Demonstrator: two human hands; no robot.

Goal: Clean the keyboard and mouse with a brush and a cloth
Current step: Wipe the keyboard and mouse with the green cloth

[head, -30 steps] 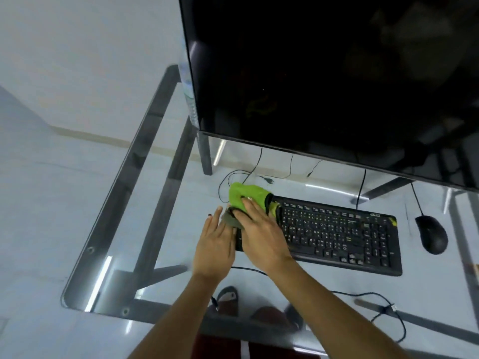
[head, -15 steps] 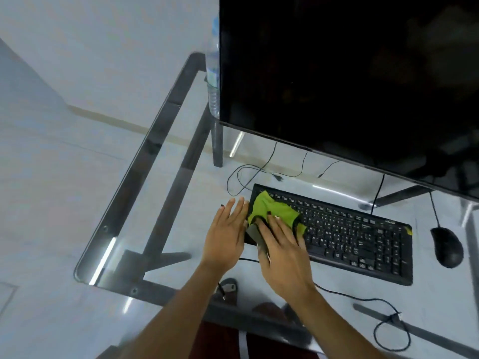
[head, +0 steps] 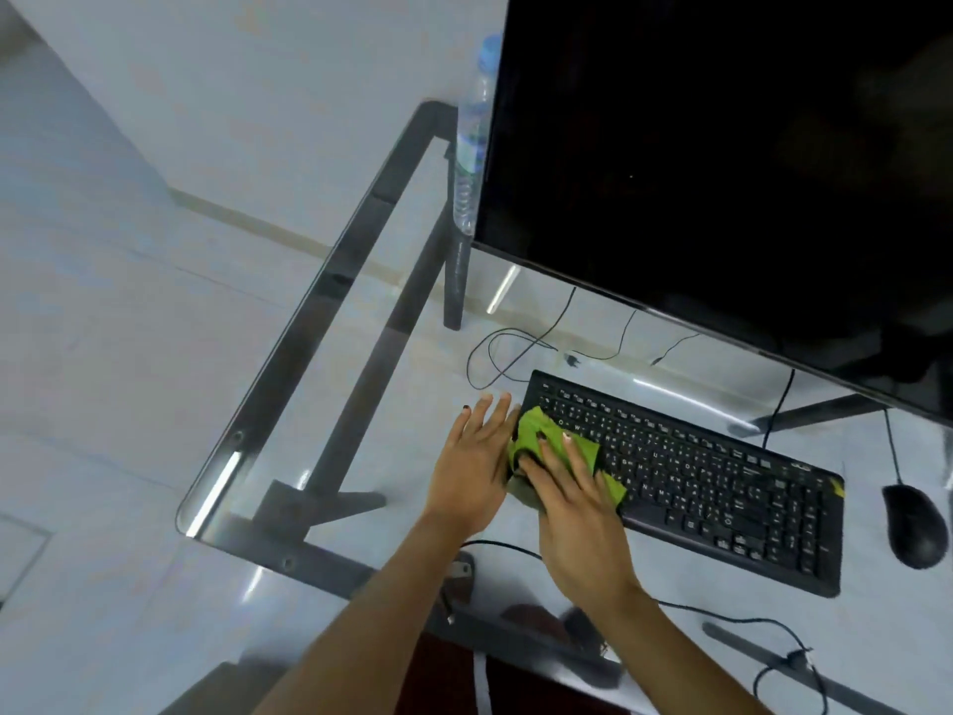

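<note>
Your right hand (head: 577, 523) lay flat, fingers extended, pressing the green cloth (head: 552, 446) onto the left end of the keyboard (head: 696, 482); most of the cloth was hidden beneath it. Your left hand (head: 474, 467) rested open and empty on the glass desk (head: 289, 456), touching the keyboard's left edge. The mouse (head: 913, 523) sat near the desk's right edge. Farther back, the monitor (head: 722, 147) hid most of a bottle (head: 472, 136).

A black corded keyboard (head: 691, 482) lies flat at the frame's lower right, slanting down toward the right, with a crumpled green cloth (head: 546, 443) pressed on its left end, and a black corded mouse (head: 914, 524) sits just beside its right end.
</note>
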